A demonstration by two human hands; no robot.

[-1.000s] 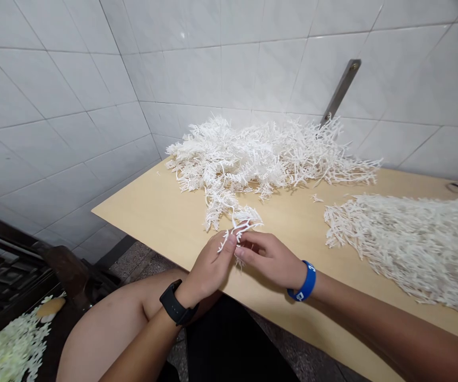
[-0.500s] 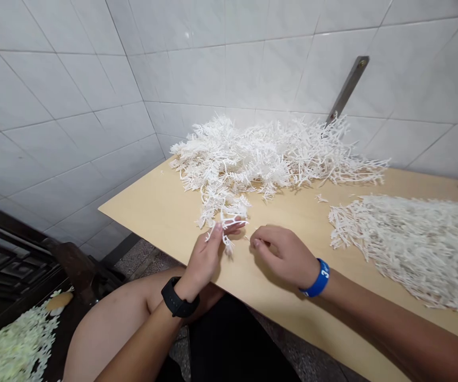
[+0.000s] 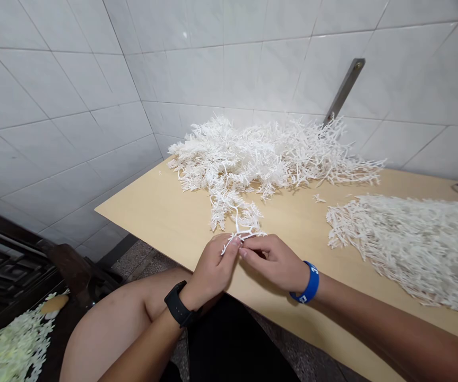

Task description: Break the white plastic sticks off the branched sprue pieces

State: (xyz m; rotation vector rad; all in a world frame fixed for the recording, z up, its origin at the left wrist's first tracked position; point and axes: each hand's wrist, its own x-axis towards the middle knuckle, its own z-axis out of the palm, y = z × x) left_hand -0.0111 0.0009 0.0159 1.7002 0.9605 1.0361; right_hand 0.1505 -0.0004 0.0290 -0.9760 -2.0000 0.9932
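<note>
Standing next to this person at the wooden table (image 3: 161, 217), and everything's white plastic twigs. The big tangled pile (image 3: 260, 154) sits against the tiled wall, with a loose tongue of it trailing down toward the table's near edge. Right at the end of that tongue is one small sprig (image 3: 243, 234), pinched from both sides. The left hand (image 3: 213, 265), the one with the black watch (image 3: 179, 310), has thumb and fingertips closed on its left end. The right hand (image 3: 274, 260), with the blue wristband (image 3: 307, 288), pinches the other end.

The sprig lies crosswise, long axis roughly left to right, on the pile side of the fingertips. Both hands are equally on it, fingertips nearly touching. I can't tell if it's free of the tongue or snagged on it.

Off to the right of the pile there's a second, neater heap (image 3: 404, 244), well apart from both hands.
</note>
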